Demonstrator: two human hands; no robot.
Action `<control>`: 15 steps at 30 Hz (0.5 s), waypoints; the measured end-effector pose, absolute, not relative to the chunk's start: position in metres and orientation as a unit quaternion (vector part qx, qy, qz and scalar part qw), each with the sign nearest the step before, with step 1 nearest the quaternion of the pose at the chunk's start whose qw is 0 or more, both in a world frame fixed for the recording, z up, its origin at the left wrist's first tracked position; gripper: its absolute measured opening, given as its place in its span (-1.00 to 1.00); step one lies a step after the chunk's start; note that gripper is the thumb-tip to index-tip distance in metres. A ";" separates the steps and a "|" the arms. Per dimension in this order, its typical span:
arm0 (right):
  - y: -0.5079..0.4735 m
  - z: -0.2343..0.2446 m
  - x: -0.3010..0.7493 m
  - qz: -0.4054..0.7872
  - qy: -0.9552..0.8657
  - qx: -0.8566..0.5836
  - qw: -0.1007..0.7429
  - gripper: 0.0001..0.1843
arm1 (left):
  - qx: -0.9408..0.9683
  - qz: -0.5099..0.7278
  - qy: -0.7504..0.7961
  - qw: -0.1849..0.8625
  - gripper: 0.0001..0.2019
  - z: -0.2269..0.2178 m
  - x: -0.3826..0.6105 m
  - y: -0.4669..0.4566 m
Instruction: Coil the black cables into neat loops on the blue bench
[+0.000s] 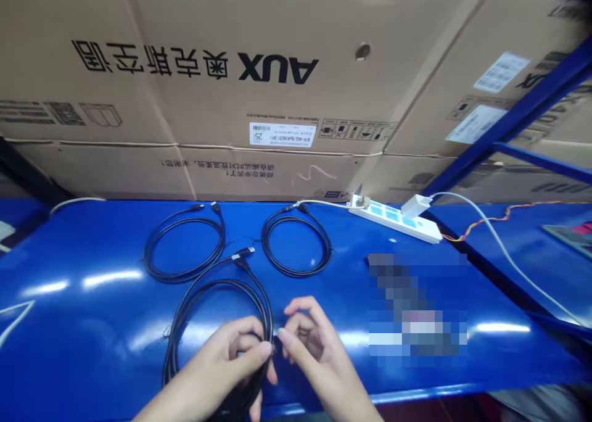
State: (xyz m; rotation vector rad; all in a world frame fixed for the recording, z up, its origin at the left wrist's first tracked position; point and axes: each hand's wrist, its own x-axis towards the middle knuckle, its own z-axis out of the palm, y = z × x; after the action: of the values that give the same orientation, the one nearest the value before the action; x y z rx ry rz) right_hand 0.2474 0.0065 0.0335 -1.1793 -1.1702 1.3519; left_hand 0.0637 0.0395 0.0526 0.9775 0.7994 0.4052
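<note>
My left hand [222, 363] grips a black cable [185, 323], which is looped in a large coil at the near edge of the blue table top [92, 329]. The coil runs through my fingers and partly hides behind them. My right hand [314, 342] hangs beside the coil, fingers curled and apart, and holds nothing I can make out. A connector end of this cable [243, 256] lies farther out. Two other coiled black cables [146, 255] [296, 274] lie flat on the table beyond my hands, each with its connectors at the far side.
A white power strip [393, 219] with a white plug adapter [415, 206] lies at the far edge. A white cord [509, 261] and a thin red-yellow wire [509, 212] run right. Large cardboard boxes [231, 101] stand behind, beside a blue rack beam [518, 119].
</note>
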 end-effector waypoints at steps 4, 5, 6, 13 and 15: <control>0.003 0.034 0.247 0.387 -0.589 -0.511 0.493 -0.84 | 0.470 0.197 0.381 0.771 -0.64 0.057 0.067 0.038; 0.002 0.034 0.247 0.330 -0.624 -0.508 0.494 -0.86 | 0.476 0.202 0.384 0.765 -0.63 0.057 0.068 0.038; 0.000 0.035 0.247 0.282 -0.653 -0.500 0.494 -0.85 | 0.481 0.209 0.387 0.758 -0.63 0.056 0.068 0.037; -0.008 0.032 0.250 0.373 -0.576 -0.501 0.527 -0.70 | 0.502 0.232 0.399 0.731 -0.65 0.058 0.067 0.037; -0.004 0.032 0.252 0.435 -0.518 -0.527 0.514 -0.60 | 0.507 0.226 0.391 0.734 -0.65 0.059 0.066 0.037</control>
State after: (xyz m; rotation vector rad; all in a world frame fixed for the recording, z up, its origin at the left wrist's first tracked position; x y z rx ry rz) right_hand 0.2522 -0.0043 0.0324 -1.2679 -1.2452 1.0467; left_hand 0.0664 0.0373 0.0590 1.1138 0.8585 0.4978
